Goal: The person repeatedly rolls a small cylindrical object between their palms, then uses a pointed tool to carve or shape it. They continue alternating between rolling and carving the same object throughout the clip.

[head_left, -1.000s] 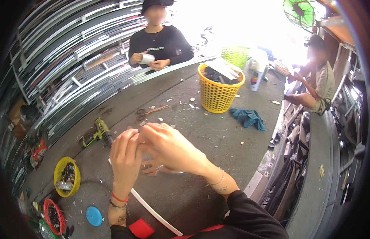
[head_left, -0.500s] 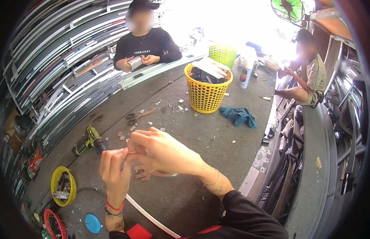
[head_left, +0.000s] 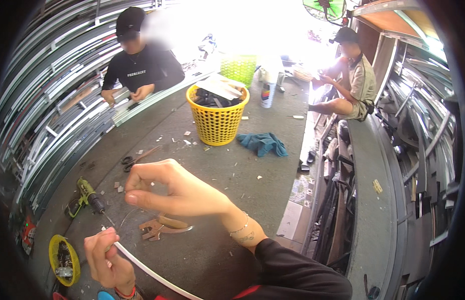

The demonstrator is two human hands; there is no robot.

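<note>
My left hand (head_left: 108,257) is closed around the end of a long, narrow white strip (head_left: 150,270), and a small white tip shows above the fingers. The strip curves down toward my body at the lower edge. My right hand (head_left: 180,192) hovers over the bench farther up, apart from the strip. Its thumb and forefinger come together in a pinch; anything between them is too small to make out. Below that hand lies a rust-brown plier-like tool (head_left: 165,227). A green power drill (head_left: 85,197) rests left of both hands, its bit pointing toward my left hand.
Scissors (head_left: 137,159) and small white scraps lie on the grey bench (head_left: 212,172). Beyond are a filled yellow basket (head_left: 217,120), a teal cloth (head_left: 265,144) and a spray can (head_left: 267,95). A small yellow basket (head_left: 75,252) stands lower left. Two people work farther off, at left and right.
My hands were together and are now apart: the left has moved down and left with the strip, the right stays raised. The view has shifted right, and the plier-like tool shows more fully.
</note>
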